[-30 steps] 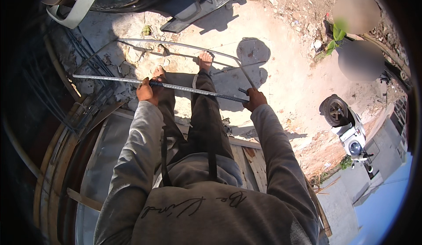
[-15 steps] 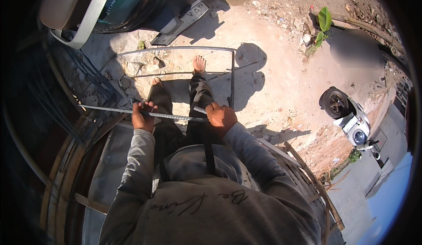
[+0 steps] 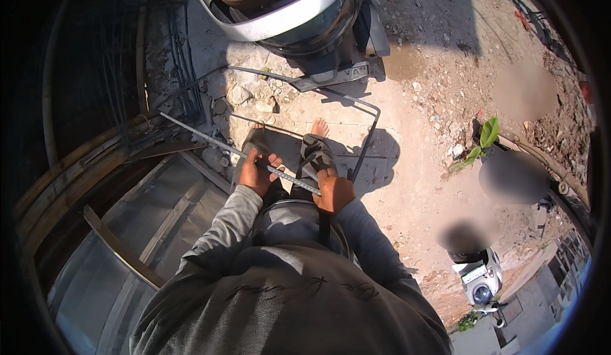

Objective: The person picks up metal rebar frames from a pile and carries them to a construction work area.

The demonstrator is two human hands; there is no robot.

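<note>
A ribbed steel bar slants in front of my body, its far end at the upper left by the stacked wood. My left hand, palm up, supports it with loosely curled fingers. My right hand is closed round the bar's near end at my lap. A bent length of rebar runs over the ground beyond my feet, turns a corner at the right and comes back close to my right hand. Whether it joins the held bar is hidden by that hand.
A parked scooter stands just ahead, and a white scooter is at the lower right. Thin bars lie at the left. Wooden strips and grey sheeting are beside me. Broken stones and a green-leaved plant are on the dirt.
My view has turned, so the surroundings sit differently. The held bar now slopes more steeply, with its far end raised in view. Both hands remain on it.
</note>
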